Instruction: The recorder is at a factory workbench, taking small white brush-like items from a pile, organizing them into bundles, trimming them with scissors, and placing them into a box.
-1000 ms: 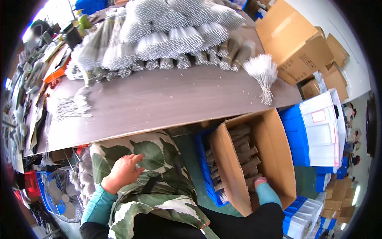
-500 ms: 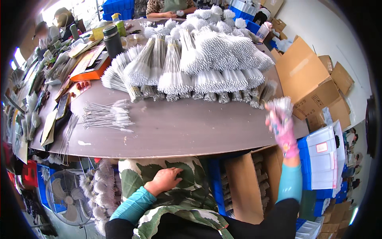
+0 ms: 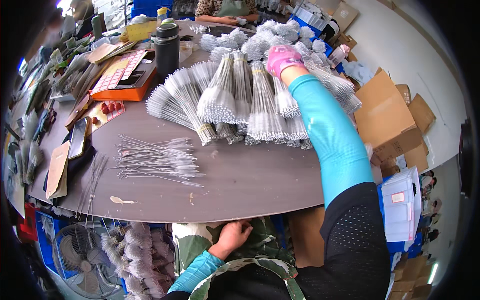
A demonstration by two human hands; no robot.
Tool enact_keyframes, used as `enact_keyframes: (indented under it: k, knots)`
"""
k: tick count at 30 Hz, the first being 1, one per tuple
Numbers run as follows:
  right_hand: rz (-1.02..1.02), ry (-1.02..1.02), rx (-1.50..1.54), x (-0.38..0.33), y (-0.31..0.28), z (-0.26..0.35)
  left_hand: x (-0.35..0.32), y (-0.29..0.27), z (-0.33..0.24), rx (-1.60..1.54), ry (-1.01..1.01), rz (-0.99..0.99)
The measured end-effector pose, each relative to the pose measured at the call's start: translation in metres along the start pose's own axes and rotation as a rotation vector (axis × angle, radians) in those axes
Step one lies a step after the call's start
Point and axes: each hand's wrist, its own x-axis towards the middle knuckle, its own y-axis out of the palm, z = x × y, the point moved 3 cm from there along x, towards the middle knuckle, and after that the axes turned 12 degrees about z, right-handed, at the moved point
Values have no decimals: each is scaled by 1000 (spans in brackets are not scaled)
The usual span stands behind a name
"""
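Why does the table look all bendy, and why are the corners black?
Head view: the fisheye lens curves the table edge and leaves black corners; bright glare washes the top left; the right hand on the brush bundles looks slightly soft, and the left hand sits shaded under the table.

Right hand (image 3: pixel 283 59) rests on bundled wire brushes (image 3: pixel 250 102); left hand (image 3: pixel 232 236) in lap.
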Motion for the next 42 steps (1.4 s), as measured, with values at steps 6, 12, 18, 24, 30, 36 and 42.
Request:
enact_keyframes:
  k: [6,12,18,24,30,36,42]
  knots:
    - [29,249,-63,35,21,-42,2,-2,-7,-49,22,87]
    - [97,117,-133,13,14,0,4,-8,-12,-68,7,85]
    - [97,171,-175,30,37,5,5,-6,-6,-38,26,78]
    - [96,170,-24,8,18,-1,3,-6,-3,-59,10,54]
    - [23,202,183,-28,-31,-15,6,-2,1,-67,-1,74]
    - [-516,-53,673,-100,-59,-52,7,-1,4,-26,31,59]
    - [-775,-842,851,-255,-61,-27,-2,6,15,-264,96,67]
